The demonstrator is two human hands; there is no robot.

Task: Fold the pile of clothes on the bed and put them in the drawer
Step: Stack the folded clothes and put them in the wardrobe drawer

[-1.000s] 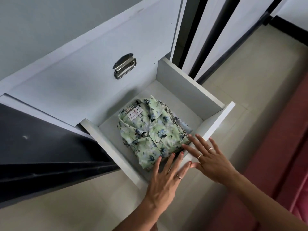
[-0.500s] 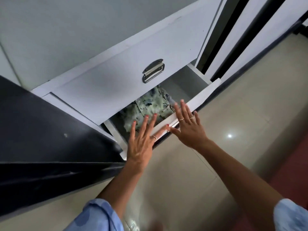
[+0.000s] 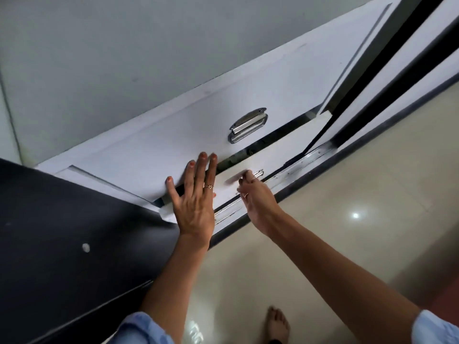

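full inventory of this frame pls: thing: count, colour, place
lower drawer: 1, white, bottom of wardrobe, nearly closed
upper drawer: 1, white, above it
metal handles: 2, silver; one on upper drawer, one on lower drawer
black panel: 1, left
floor: beige, glossy, right
bare foot: 1, bottom centre
sleeves: 2, light blue, bottom corners
left hand: flat against drawer fronts
right hand: fingers at lower handle, grip unclear

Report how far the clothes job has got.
Done, it seems: no clothes in view; the lower drawer is nearly shut. In hand: the left hand lies flat across both drawer fronts, and the right hand is at the lower handle. Left: closing the dark gap; the bed is out of view.
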